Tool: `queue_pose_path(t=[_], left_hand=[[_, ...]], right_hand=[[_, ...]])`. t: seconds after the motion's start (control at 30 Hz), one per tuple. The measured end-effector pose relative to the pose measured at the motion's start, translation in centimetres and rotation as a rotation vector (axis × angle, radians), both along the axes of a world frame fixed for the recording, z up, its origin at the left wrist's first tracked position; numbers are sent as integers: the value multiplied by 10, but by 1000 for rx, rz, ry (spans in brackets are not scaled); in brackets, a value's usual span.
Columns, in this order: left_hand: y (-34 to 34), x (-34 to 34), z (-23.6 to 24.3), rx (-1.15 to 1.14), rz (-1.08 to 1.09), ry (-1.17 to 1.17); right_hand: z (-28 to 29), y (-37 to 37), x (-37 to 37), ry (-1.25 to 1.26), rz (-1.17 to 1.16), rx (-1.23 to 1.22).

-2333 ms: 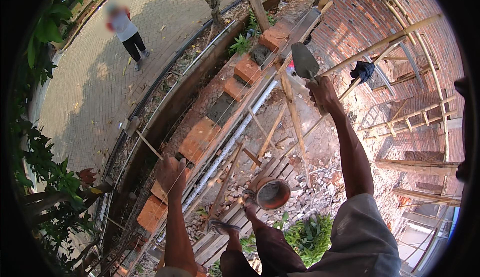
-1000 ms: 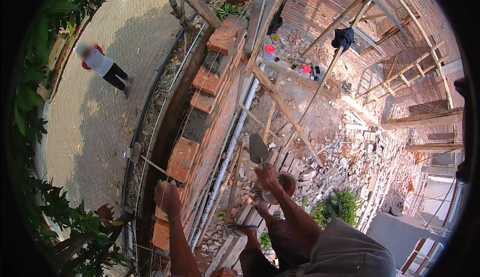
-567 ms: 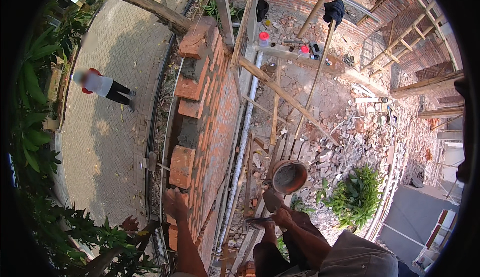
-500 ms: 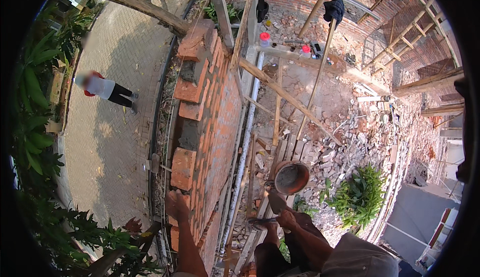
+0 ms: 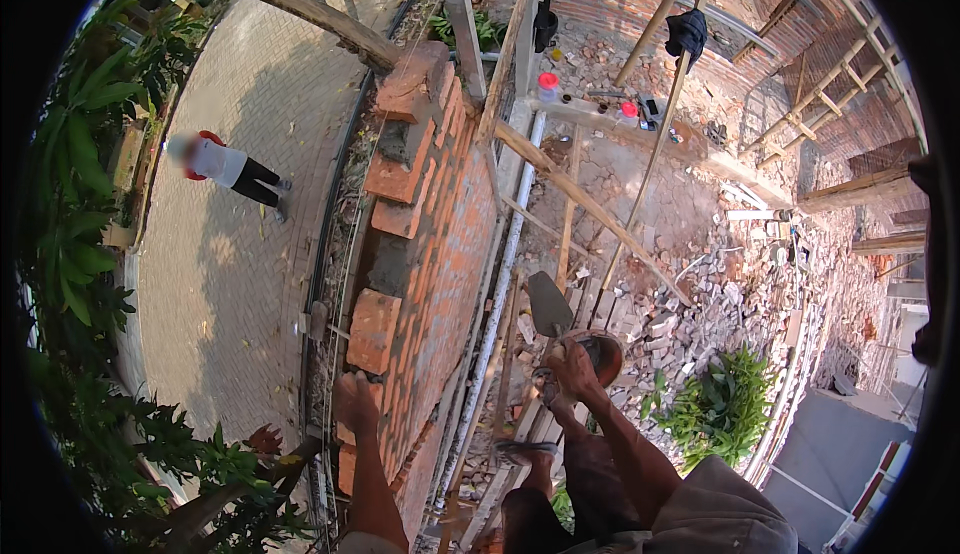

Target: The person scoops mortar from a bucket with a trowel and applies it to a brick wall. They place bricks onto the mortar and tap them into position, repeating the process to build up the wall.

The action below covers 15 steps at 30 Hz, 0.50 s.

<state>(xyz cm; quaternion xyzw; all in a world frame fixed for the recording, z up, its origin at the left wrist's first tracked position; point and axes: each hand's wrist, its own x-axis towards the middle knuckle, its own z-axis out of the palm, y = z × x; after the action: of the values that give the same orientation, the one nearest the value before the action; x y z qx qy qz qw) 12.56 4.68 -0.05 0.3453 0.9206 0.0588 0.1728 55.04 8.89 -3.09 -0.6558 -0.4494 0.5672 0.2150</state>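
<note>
My right hand (image 5: 572, 372) grips a trowel (image 5: 549, 304), its grey blade raised beside the bucket (image 5: 611, 358). Grey mortar lay inside that round bucket a moment earlier; now my hand and forearm cover part of its mouth. On top of the brick wall (image 5: 440, 214), my left hand (image 5: 357, 401) is closed at the near end of a laid brick (image 5: 374, 331). Whatever is under its curled fingers cannot be made out. Beyond that brick, a bed of grey mortar (image 5: 389, 269) fills a gap before more bricks along the wall's top.
Wooden planks (image 5: 530, 424) lie under my feet beside the wall. Poles and a diagonal wooden beam (image 5: 575, 194) cross the area ahead. Rubble (image 5: 690, 294) and a leafy plant (image 5: 715, 404) are at right. A person (image 5: 222, 166) stands on the paved road at left.
My right hand has lifted the trowel up and forward from the near side of the bucket, its blade now pointing away. My left hand stays at the brick's end. The view has shifted slightly.
</note>
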Motion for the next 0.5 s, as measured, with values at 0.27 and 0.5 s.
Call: queue_pose_path(t=[0.27, 0.5], left_hand=[[5, 10, 10, 56, 6, 29], [11, 17, 23, 48, 72, -84]], right_hand=[[53, 204, -51, -295, 59, 595], [68, 323, -83, -556, 128, 1107]])
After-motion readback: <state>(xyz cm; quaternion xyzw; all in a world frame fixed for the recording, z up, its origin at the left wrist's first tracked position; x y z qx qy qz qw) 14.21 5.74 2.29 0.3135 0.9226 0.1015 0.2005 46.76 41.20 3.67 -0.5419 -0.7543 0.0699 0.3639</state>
